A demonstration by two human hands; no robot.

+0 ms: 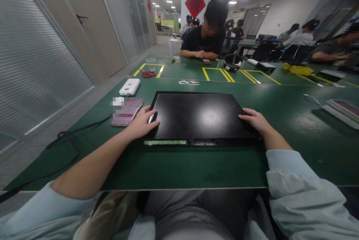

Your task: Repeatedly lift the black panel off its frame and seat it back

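Observation:
A black flat display panel lies face up in front of me on the green table, with a strip of green circuit board showing along its near edge. Its left edge is between the thumb and fingers of my left hand. At the right edge, my right hand grips with fingertips over the rim; its thumb is hidden. Close to my left hand is a phone, joined by a cable to a white power bank.
Red-handled scissors and a clear cup sit at the back left of the table. A small grey caliper-like tool lies beyond the panel. Across the table leans a person. A black strap trails at left.

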